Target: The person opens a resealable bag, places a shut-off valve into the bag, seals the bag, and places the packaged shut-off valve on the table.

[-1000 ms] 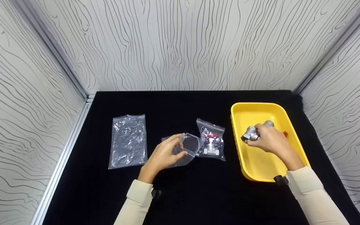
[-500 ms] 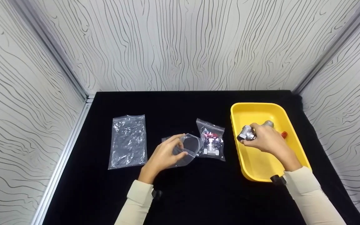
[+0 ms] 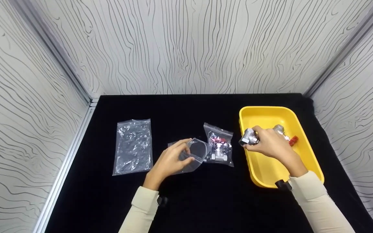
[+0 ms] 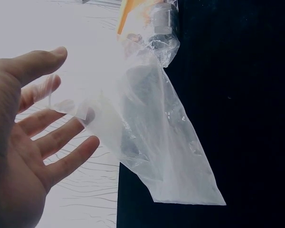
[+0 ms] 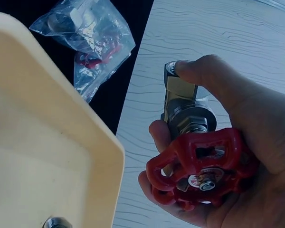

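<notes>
My right hand grips a metal gate valve above the left rim of the yellow bin. In the right wrist view its red handwheel sits against the palm, and the thumb presses the steel body. My left hand is at a clear plastic bag, thumb and fingers spread apart at its gaping mouth. The left wrist view shows that bag hanging from the fingers, some of them behind the plastic. Right of it lies a zip bag containing a red and silver valve.
Another valve with a red handle lies in the yellow bin. A flat clear zip bag rests on the black tabletop at the left. Patterned white walls enclose the back and sides.
My right hand has carried the gate valve leftward from inside the bin to its left rim, uncovering more of the other valve. My left hand and its bag stay in place.
</notes>
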Demonstrator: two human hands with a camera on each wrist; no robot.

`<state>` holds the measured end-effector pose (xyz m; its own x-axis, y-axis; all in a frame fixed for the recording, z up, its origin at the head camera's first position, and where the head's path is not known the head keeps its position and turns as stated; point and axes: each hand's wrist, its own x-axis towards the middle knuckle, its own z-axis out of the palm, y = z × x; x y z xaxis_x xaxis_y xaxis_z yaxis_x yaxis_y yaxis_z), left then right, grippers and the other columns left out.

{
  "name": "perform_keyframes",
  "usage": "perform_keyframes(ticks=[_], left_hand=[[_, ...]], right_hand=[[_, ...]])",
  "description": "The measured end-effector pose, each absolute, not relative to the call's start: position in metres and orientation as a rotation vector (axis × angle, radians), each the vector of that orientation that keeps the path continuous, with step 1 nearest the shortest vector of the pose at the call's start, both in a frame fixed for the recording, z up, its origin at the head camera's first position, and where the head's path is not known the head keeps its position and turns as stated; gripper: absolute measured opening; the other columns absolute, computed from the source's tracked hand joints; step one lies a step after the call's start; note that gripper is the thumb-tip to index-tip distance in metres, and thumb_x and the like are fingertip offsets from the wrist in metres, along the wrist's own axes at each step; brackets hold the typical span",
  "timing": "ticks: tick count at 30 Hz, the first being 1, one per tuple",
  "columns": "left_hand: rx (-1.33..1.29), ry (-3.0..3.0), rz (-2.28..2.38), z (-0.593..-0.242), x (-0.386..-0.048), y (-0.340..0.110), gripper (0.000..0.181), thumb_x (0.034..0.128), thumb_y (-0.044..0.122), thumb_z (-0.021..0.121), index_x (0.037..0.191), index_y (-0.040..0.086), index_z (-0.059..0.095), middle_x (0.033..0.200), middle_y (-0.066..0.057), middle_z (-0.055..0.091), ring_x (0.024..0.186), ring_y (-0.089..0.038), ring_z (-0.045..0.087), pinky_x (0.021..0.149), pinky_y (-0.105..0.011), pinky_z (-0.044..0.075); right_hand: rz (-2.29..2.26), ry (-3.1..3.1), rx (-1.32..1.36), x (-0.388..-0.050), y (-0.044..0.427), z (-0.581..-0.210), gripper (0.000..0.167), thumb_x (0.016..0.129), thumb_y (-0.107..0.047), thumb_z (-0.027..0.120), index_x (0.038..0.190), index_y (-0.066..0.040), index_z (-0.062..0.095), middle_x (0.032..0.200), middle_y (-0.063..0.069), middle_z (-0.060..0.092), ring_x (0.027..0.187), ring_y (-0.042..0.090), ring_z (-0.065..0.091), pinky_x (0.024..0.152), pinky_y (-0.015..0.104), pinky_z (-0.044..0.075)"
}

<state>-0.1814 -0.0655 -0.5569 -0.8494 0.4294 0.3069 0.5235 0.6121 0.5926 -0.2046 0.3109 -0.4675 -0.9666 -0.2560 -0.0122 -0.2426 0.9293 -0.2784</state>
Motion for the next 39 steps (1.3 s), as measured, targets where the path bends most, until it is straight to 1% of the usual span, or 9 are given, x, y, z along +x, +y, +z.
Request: perform_keyframes(ticks=[8,16,24,28,32,34,39], left_hand=[[-0.809,-2.704,-1.053,-0.555,-0.180,-0.065,0.025,0.0916,0.030,0.085,0.096,0.013,0.068,0.153,-0.002,0.062,0.124,-0.023,0.070,0.094,-0.041,0.062],[-0.795,-2.700,-1.064,-0.555,-0.180,-0.063,0.023,0.0914,0.030,0.085,0.095,0.015,0.067,0.153,-0.002,0.063,0.124,-0.022,0.070,0.096,-0.041,0.061],[-0.813,-2.702,-1.044,-0.554,-0.181,-0.060,0.024,0.0916,0.030,0.085,0.095,0.015,0.068,0.153,-0.001,0.063,0.124,-0.023,0.070,0.095,-0.040,0.061],[-0.823,-2.710,-1.036,-0.553,-0.180,-0.059,0.024,0.0924,0.031,0.084,0.097,0.014,0.068,0.153,-0.002,0.062,0.118,-0.022,0.072,0.091,-0.038,0.061],[-0.839,-2.711,-1.024,-0.552,-0.180,-0.059,0.023,0.0927,0.030,0.084,0.097,0.013,0.068,0.153,-0.004,0.062,0.110,-0.020,0.072,0.088,-0.037,0.061],[-0.841,-2.715,-1.019,-0.551,-0.179,-0.058,0.023,0.0926,0.030,0.084,0.097,0.014,0.068,0.153,-0.003,0.062,0.111,-0.020,0.072,0.089,-0.037,0.061],[-0.835,-2.719,-1.010,-0.549,-0.180,-0.058,0.024,0.0923,0.031,0.084,0.096,0.014,0.068,0.154,-0.001,0.062,0.123,-0.022,0.071,0.096,-0.038,0.061]], right_hand=[[-0.445,3.016,-0.423,-0.204,0.301,-0.464,0.061,0.082,-0.048,0.085,0.120,-0.004,0.065,0.080,0.005,0.064,0.068,0.023,0.058,0.060,0.038,0.047],[-0.466,3.010,-0.453,-0.205,0.288,-0.460,0.058,0.082,-0.046,0.085,0.117,-0.005,0.064,0.074,0.002,0.059,0.064,0.020,0.054,0.057,0.033,0.042],[-0.463,3.032,-0.493,-0.208,0.273,-0.461,0.058,0.080,-0.045,0.087,0.116,-0.004,0.065,0.072,0.001,0.057,0.064,0.021,0.053,0.057,0.036,0.043],[-0.475,3.029,-0.498,-0.210,0.264,-0.462,0.059,0.079,-0.045,0.087,0.117,-0.006,0.066,0.073,0.000,0.057,0.065,0.021,0.053,0.057,0.035,0.042],[-0.485,3.031,-0.506,-0.211,0.257,-0.461,0.055,0.079,-0.045,0.087,0.113,-0.008,0.066,0.072,-0.001,0.055,0.064,0.020,0.051,0.056,0.033,0.039],[-0.486,3.037,-0.520,-0.211,0.254,-0.461,0.055,0.078,-0.045,0.088,0.112,-0.008,0.065,0.071,-0.001,0.054,0.064,0.020,0.051,0.055,0.034,0.039],[-0.486,3.035,-0.542,-0.212,0.246,-0.460,0.056,0.079,-0.044,0.088,0.115,-0.007,0.066,0.072,-0.001,0.056,0.064,0.021,0.053,0.056,0.035,0.041]])
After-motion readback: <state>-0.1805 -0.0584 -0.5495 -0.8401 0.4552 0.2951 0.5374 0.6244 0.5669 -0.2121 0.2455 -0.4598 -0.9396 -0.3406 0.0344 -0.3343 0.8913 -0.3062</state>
